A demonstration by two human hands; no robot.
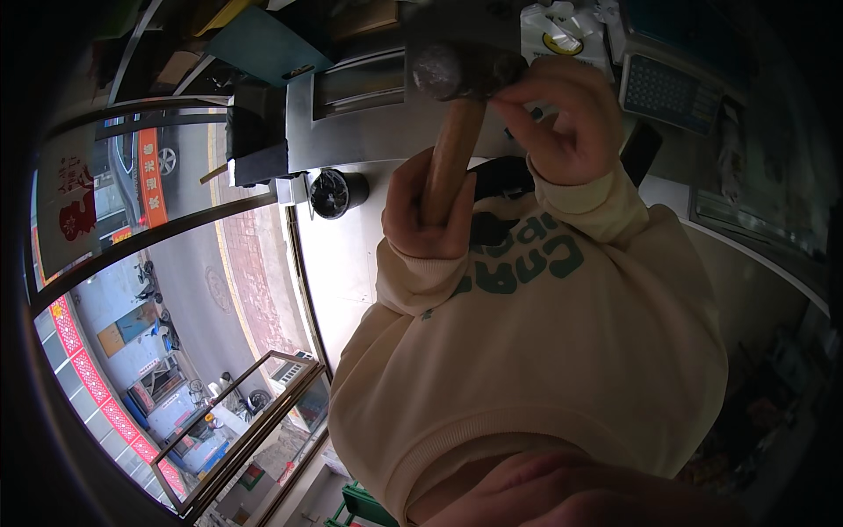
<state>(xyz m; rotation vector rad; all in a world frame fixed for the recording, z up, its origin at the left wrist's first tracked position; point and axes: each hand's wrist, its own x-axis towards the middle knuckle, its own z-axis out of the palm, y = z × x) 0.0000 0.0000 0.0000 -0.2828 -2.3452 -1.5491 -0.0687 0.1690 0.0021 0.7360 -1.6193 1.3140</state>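
Note:
A hammer with a dark, worn metal head (439, 70) and a brown wooden handle (458, 140) is raised in front of my chest, head uppermost in the picture. My left hand (421, 211) is wrapped round the lower part of the handle. My right hand (566, 119) is at the right end of the head, its fingertips closed on the hammer where head and handle meet; part of that grip is hidden behind the head.
A grey metal counter (342, 140) holds a white plastic bag (562, 48) and a scale with keypad (667, 97). A black bucket (329, 193) stands on the pale floor (347, 263). Glass windows and doors at left show a street (198, 299) with parked vehicles.

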